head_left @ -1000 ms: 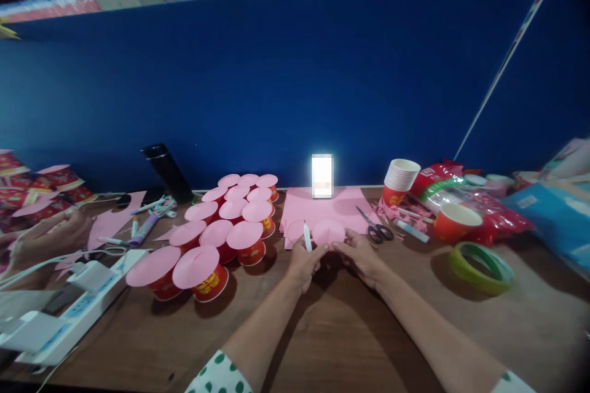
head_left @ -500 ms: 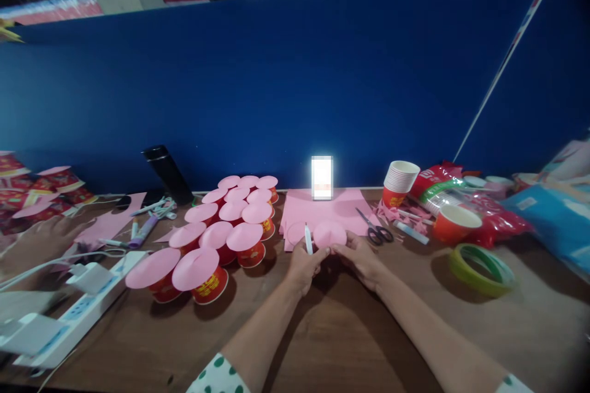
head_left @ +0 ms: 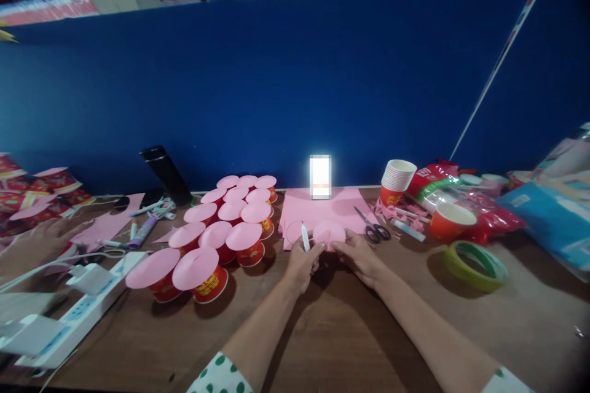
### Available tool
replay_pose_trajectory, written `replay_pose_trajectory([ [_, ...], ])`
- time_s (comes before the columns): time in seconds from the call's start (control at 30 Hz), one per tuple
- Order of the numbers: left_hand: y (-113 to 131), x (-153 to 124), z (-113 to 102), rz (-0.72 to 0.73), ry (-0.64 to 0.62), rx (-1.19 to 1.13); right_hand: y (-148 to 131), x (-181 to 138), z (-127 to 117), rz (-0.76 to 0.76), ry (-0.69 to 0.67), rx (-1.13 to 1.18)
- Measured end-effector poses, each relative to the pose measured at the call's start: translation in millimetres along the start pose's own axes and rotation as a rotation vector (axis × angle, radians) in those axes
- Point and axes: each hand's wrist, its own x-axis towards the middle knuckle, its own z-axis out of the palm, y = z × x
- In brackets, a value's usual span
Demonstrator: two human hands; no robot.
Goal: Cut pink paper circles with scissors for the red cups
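Near the table's middle, my left hand [head_left: 302,265] is closed, with a white pen [head_left: 305,237] sticking up from it. Its thumb also pinches the lower left edge of a round pink paper disc [head_left: 329,233]. On the disc's right side, the fingers of my right hand [head_left: 362,260] grip the rim. A faint line runs from the disc's centre towards its lower edge. Just behind both hands lies a stack of pink paper sheets [head_left: 343,202], with a circle drawn on it left of the disc. Black-handled scissors [head_left: 377,232] rest to the right.
Several red paper cups [head_left: 209,285] topped with pink discs stand at left. A glowing phone [head_left: 320,177] is propped behind the paper. Stacked cups [head_left: 397,181], green tape [head_left: 477,265] and a blue packet [head_left: 548,218] lie right. Another person's hand [head_left: 39,245] is beyond the power strip [head_left: 83,313].
My view shifts slightly, so things at the right sit a little further left. Both hands keep their hold on the disc with hardly any movement.
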Motion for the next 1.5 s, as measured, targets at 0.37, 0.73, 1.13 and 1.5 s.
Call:
replay_pose_trajectory([
  [0.37, 2, -2, -3, -0.012, 0.031, -0.033, -3, 1, -8, 0.072, 0.097, -0.021],
  [0.73, 14, -18, -18, 0.084, 0.085, 0.456, -18, -34, -19, 0.025, 0.068, -0.673],
  [1.13, 19, -68, -23, 0.327, -0.211, 0.838, -22, -94, -8, -0.556, -0.232, -1.665],
  [1.5, 16, -64, -27, 0.391, -0.238, 1.009, -8, -99, -4, -0.524, -0.247, -1.677],
])
